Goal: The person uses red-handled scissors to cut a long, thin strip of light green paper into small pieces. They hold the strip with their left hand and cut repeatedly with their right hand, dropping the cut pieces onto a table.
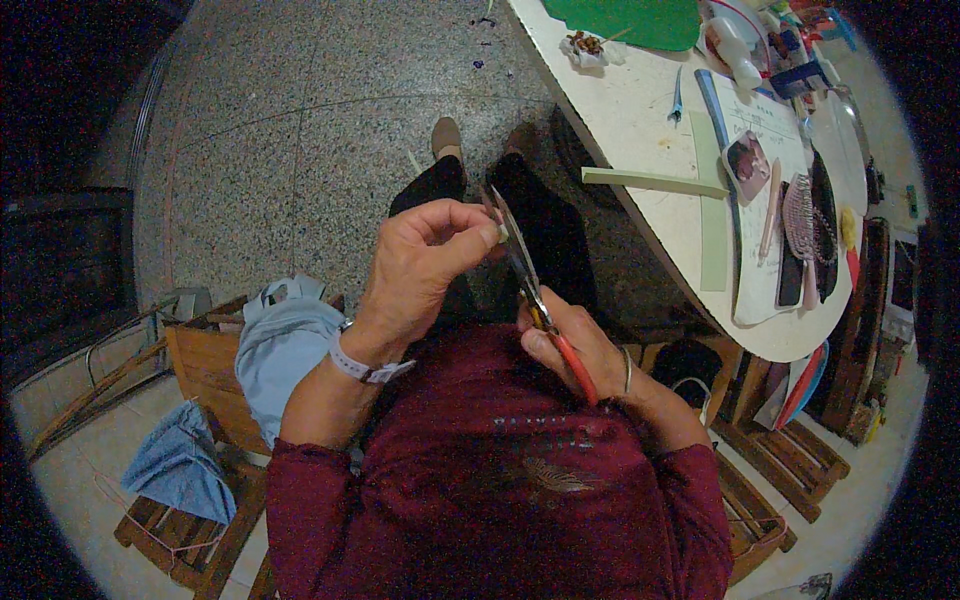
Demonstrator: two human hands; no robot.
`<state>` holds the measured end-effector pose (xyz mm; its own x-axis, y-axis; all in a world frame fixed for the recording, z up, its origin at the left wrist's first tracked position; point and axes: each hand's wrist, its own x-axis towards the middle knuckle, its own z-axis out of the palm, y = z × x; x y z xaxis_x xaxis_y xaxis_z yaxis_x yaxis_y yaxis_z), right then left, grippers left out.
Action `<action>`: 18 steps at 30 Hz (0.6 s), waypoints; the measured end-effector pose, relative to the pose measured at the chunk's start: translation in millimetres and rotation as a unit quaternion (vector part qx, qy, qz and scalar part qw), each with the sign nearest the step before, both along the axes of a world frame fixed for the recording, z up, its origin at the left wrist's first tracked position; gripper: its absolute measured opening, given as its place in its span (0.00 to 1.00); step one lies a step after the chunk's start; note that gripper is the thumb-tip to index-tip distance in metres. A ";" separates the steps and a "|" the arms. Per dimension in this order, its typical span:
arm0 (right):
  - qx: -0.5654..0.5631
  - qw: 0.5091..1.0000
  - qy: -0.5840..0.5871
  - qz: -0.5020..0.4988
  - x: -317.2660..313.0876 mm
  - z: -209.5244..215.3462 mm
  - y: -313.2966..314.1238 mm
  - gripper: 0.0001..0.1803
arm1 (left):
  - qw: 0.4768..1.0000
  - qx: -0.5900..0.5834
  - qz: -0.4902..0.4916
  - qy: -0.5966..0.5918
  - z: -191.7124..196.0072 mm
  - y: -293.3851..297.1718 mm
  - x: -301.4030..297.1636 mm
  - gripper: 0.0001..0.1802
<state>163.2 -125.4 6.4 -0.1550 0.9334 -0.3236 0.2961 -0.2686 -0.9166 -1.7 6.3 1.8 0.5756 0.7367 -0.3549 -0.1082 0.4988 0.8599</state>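
My right hand (577, 345) is wrapped round the red handles of a pair of scissors (524, 258), whose metal blades point away from me. Close beside the blades, my left hand (418, 262) is closed in a pinch between thumb and forefinger. A tiny pale green piece (502, 236) shows at those fingertips, touching or very near the blades; its kind is too small to make out. Both hands are above my lap. On the white table (650, 225) to the right lie two pale green strips, one crosswise (650, 180) with its end past the edge, one lengthwise (713, 250).
An open notebook (770, 255), a pink hairbrush (800, 215), a white bottle (735, 50) and a green sheet (625, 20) lie on the table. Left of me, a light blue bag (285, 350) hangs over a wooden chair (210, 375). Folded blue cloth (185, 460) rests on slatted wood.
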 end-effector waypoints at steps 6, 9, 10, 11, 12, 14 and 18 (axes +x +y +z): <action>0.004 1.000 -0.009 -0.009 -1.9 -2.4 -0.2 0.16 | 0.999 -0.017 0.029 -0.007 -0.5 -4.7 3.6 0.06; -0.007 1.000 -0.012 -0.007 -1.8 -1.9 0.1 0.17 | 0.999 -0.027 0.034 -0.015 -0.5 -5.9 3.8 0.07; -0.009 1.000 -0.012 -0.006 -1.5 -1.9 0.1 0.17 | 0.999 -0.026 0.033 -0.016 -0.7 -5.9 3.7 0.07; -0.012 1.000 -0.012 -0.005 -1.4 -1.8 0.2 0.17 | 0.999 -0.024 0.031 -0.017 -0.9 -5.8 3.4 0.07; -0.016 1.000 -0.013 -0.005 -1.4 -1.1 0.6 0.17 | 0.999 -0.022 0.029 -0.017 -1.4 -5.3 3.1 0.07; -0.024 1.000 -0.013 -0.004 -1.6 0.7 1.5 0.18 | 0.999 -0.018 0.024 -0.017 -2.3 -4.2 2.4 0.07; -0.022 1.000 -0.006 -0.006 -1.3 -1.9 0.2 0.18 | 0.998 -0.040 0.034 -0.034 -0.5 -4.9 3.1 0.07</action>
